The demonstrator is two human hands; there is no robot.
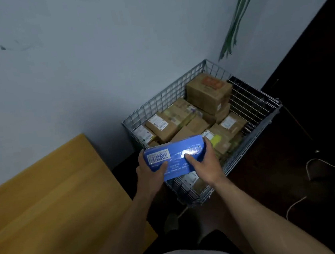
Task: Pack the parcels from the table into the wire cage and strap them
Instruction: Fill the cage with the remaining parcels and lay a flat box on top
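HOLD: left hand (150, 173) and right hand (206, 162) each grip an end of the blue box (174, 157), fingers (188, 158) curled round it | WHERE: over cage (165, 100) near-left corner, above brown parcels (208, 93) | RISK: uneven pile below; released there, box may tilt or catch the rim.

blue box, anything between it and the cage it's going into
Nothing visible does. The left hand and right hand hold the blue box at the open wire cage's near corner; the cardboard parcels inside lie lower.
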